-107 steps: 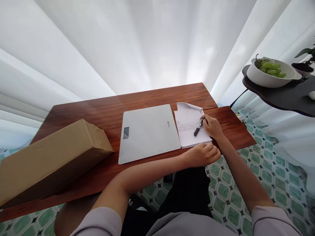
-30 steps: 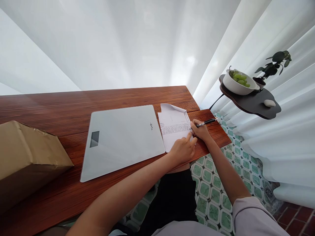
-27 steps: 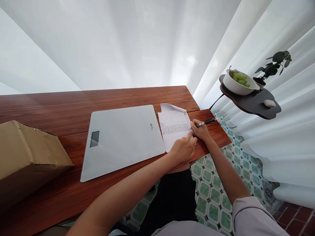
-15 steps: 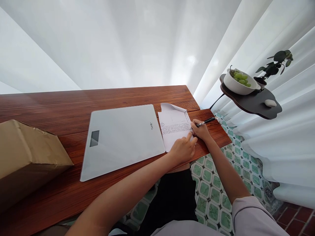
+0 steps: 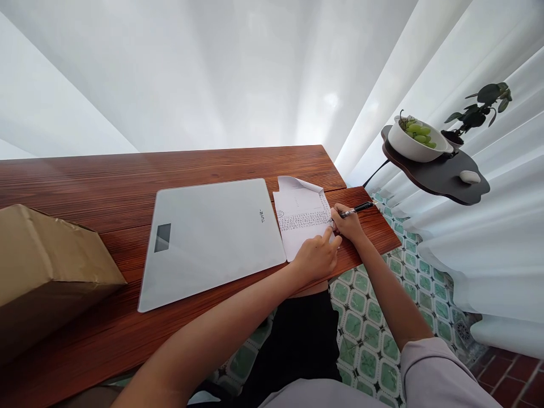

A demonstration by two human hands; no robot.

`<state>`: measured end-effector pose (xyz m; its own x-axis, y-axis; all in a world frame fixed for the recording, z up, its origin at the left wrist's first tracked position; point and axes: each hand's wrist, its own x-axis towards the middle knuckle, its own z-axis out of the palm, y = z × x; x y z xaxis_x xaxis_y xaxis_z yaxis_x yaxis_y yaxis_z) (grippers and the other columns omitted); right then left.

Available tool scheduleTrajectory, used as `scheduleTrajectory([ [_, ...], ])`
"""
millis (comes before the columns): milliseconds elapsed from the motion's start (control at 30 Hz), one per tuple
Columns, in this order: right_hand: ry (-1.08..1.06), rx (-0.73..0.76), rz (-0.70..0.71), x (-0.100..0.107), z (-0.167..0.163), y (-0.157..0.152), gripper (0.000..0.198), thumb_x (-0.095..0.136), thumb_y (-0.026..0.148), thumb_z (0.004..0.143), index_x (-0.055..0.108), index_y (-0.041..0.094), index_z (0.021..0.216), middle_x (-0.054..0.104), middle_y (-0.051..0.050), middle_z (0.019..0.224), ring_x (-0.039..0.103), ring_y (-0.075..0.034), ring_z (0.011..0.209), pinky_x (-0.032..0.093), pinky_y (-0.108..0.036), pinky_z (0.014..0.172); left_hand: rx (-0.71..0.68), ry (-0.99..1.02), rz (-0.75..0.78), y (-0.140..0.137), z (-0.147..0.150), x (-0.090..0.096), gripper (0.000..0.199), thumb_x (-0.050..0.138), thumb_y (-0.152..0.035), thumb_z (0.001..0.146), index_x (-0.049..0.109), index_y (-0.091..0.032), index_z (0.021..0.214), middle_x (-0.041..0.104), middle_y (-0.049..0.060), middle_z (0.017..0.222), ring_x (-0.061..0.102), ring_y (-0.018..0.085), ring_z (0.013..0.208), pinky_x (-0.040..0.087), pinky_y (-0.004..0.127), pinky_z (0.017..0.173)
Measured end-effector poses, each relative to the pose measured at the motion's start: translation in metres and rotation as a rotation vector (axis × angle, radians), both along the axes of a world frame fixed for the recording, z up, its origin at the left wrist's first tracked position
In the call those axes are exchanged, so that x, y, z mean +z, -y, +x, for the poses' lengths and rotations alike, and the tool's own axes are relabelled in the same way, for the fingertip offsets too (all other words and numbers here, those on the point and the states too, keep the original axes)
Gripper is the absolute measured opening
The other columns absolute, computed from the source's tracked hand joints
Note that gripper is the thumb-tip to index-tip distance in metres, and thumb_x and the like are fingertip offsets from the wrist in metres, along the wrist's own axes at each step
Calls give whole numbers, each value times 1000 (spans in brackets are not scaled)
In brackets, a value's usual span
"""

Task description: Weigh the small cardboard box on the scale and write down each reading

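A black pen [image 5: 356, 209] is gripped by my right hand [image 5: 346, 223], its tip low at the right edge of the written lines. Beneath it lies a white notepad [image 5: 297, 205] with rows of small handwriting and a curled top sheet. My left hand [image 5: 318, 255] rests on the pad's lower right corner, fingers stretched toward the pen's tip and holding nothing. Left of the pad, nearly touching it, a flat white scale [image 5: 212, 238] with a small grey display lies on the table.
The brown wooden table [image 5: 212, 163] has a cardboard box [image 5: 59, 266] at its left. Off its right end stands a dark side table [image 5: 450, 181] bearing a bowl of green grapes [image 5: 419, 148], a potted plant [image 5: 476, 116] and a white mouse-shaped object [image 5: 470, 177]. White curtains [image 5: 238, 73] hang behind.
The view has shifted very slightly. Both hands stay in nearly the same place, the right one still holding the pen at the pad.
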<state>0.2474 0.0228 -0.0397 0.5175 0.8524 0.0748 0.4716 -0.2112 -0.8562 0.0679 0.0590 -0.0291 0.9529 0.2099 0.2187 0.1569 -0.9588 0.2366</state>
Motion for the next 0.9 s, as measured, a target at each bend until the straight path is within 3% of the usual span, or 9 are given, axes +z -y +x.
scheduleTrajectory([
  [500,35,-12,26,-2,1,0,37,53,35,91,35,24,62,43,7,44,47,-12,39,40,-26,44,-1,-2,1,0,1,-2,26,38,-28,96,54,-17,114,55,16,139,63,22,73,48,35,53],
  [700,70,-112,89,0,5,0,40,46,51,98,42,25,67,44,6,44,42,-13,37,36,-27,40,-1,-26,5,0,-1,-1,24,38,-28,96,53,-17,111,52,16,142,64,23,77,48,35,55],
  [900,196,-262,173,2,11,-1,40,52,59,96,56,23,77,55,2,58,54,-16,54,49,-31,63,-12,-26,8,1,0,0,22,37,-26,97,52,-16,109,51,16,142,62,21,75,45,34,54],
])
